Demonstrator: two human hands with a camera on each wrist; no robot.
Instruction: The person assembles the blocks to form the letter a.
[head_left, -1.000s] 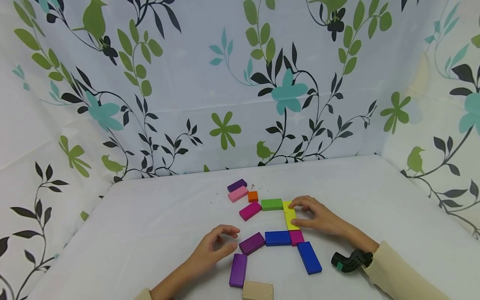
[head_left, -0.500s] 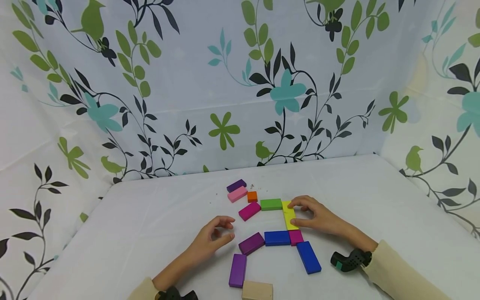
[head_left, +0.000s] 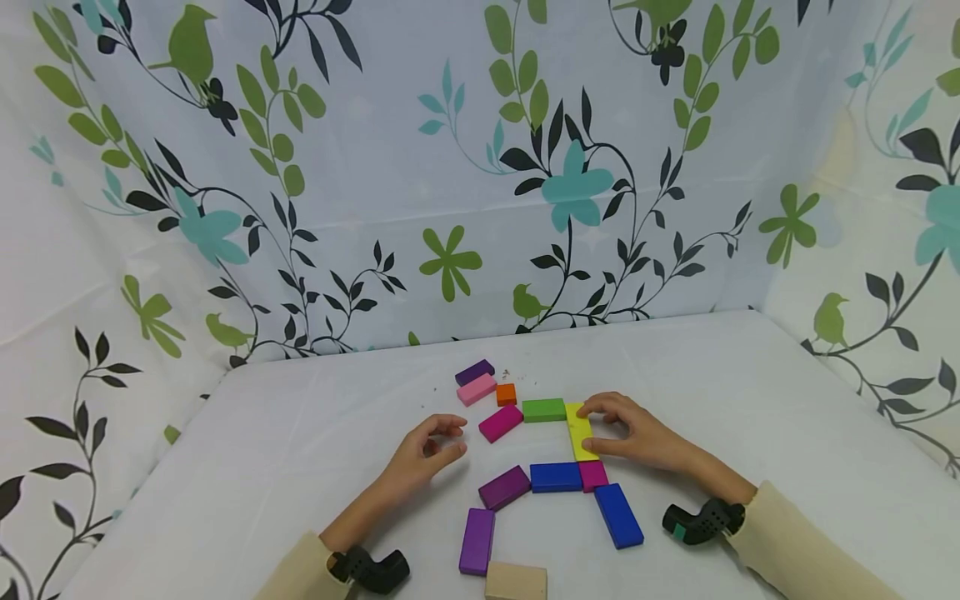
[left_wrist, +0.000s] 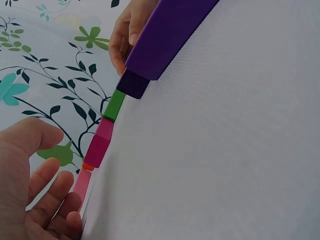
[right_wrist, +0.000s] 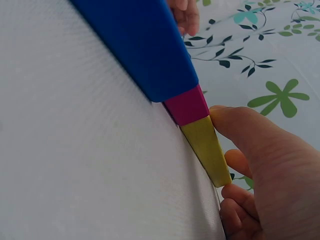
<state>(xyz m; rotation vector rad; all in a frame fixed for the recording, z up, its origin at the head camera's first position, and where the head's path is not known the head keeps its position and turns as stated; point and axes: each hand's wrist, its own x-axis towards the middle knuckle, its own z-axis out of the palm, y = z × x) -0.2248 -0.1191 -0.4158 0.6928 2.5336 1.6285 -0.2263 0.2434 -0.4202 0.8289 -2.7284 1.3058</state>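
My right hand (head_left: 637, 433) is at the yellow block (head_left: 578, 432), thumb near one end and fingertips at the other; in the right wrist view this block (right_wrist: 207, 150) lies flat, end to end with a small magenta block (right_wrist: 187, 106). My left hand (head_left: 422, 454) hovers over the white table, fingers loosely bent and holding nothing. Nearest to it are a magenta block (head_left: 500, 423) and a dark purple block (head_left: 504, 487). A green block (head_left: 543, 410) meets the yellow one's far end. Beside the small magenta block lies a blue block (head_left: 555, 477).
Another blue block (head_left: 619, 516) slants toward the front. A purple block (head_left: 476, 542) and a natural wood block (head_left: 516, 581) lie nearest me. Farther back sit orange (head_left: 506, 394), pink (head_left: 477, 389) and dark violet (head_left: 475, 372) blocks. A patterned curtain (head_left: 360, 192) stands behind the table (head_left: 300, 433).
My left hand has drawn back from beside the dark purple block, moving away from me and slightly left. The right hand stays at the yellow block, and the blocks have not moved.
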